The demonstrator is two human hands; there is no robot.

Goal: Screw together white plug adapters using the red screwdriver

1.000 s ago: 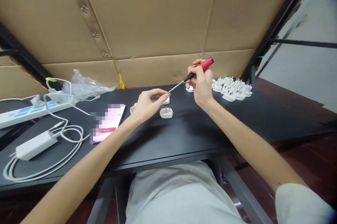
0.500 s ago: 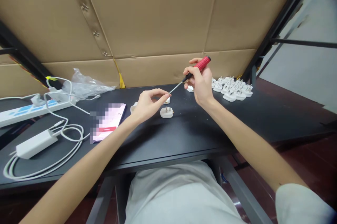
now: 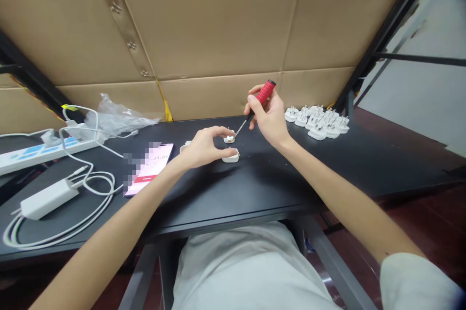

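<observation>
My right hand (image 3: 269,118) grips a red-handled screwdriver (image 3: 257,101) and points its thin shaft down and left at a small white plug part (image 3: 229,139) on the black table (image 3: 255,179). My left hand (image 3: 202,147) rests on the table with its fingers curled around a white plug (image 3: 231,156), thumb and fingertips touching it. Another white piece (image 3: 184,147) lies just behind that hand.
A group of several white plugs (image 3: 317,120) sits at the back right. A phone (image 3: 147,168) lies left of my hands. Further left are a white charger with coiled cable (image 3: 49,198), a power strip (image 3: 40,151) and a crumpled plastic bag (image 3: 114,117). A cardboard wall stands behind.
My left hand has dropped from pinching at the screwdriver tip onto the white plug. My right hand has swung the screwdriver left and tilted its tip down to the small plug part.
</observation>
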